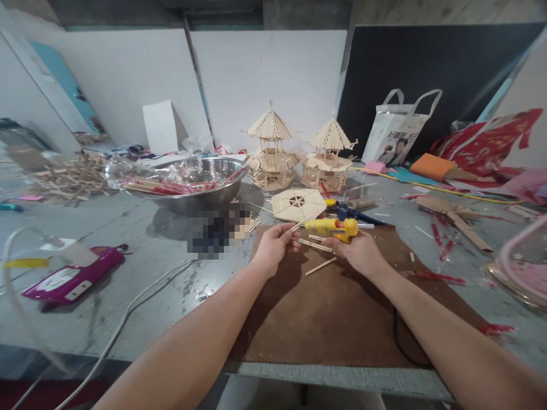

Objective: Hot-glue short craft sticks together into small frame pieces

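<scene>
Forearms (pixel 188 339) end in left fingers (pixel 284 230) gripping a strip (pixel 300 224), right fingers (pixel 337 246) a glue gun (pixel 325 227); a bowl (pixel 194 201) holds sticks (pixel 162 186).

Grey worktable strewn with craft materials

A scuffed grey table (pixel 175 290) carries a brown mat (pixel 316 319) spread at its near edge. Toward the back stand two tiered stick pavilions (pixel 271 154), side by side, with a hexagonal stick panel (pixel 282 206) in front. Left of them sits a stainless-steel bowl (pixel 188 203); farther left lies a heap of thin wooden pieces (pixel 70 179), and nearer, a purple power strip (pixel 102 261). At the right lie cardboard strips (pixel 470 229) and red plastic scraps (pixel 447 250); behind stands a white carrier bag (pixel 384 126)
</scene>
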Demonstrator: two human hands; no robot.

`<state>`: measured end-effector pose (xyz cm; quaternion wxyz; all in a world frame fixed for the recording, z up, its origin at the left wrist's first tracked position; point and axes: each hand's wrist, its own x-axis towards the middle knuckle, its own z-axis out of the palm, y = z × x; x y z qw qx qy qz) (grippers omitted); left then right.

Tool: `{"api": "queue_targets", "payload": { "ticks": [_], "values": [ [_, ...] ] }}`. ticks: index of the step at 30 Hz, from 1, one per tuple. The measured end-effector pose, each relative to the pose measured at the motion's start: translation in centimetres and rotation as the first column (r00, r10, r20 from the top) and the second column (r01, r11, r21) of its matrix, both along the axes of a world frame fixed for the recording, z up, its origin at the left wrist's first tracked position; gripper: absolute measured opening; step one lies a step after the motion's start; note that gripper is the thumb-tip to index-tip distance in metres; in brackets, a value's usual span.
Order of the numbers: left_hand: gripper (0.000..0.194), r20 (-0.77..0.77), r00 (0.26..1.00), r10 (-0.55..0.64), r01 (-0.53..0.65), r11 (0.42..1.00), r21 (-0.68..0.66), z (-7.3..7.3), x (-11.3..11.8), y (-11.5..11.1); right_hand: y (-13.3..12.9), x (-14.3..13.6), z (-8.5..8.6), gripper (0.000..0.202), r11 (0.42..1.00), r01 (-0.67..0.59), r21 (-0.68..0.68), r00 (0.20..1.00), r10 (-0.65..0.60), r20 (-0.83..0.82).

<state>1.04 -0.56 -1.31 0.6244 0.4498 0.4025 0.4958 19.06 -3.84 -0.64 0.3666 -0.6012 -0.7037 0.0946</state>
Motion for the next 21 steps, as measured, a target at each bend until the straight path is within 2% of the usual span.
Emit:
{"api": "queue_targets", "payload": {
  "ticks": [10,21],
  "values": [
    [0.015,-0.002,1.0,0.012,-0.012,1.0,-0.004,0.1,0.0,0.0,0.5,0.6,-0.3,0.042,1.0,0.022,-0.016,1.0,-0.022,-0.014],
    [0.016,-0.016,1.0,0.01,-0.01,1.0,-0.003,0.1,-0.1,0.0,1.0,1.4,-0.3,0.044,0.995,0.1,-0.016,0.995,-0.1,0.0]
  ]
}}
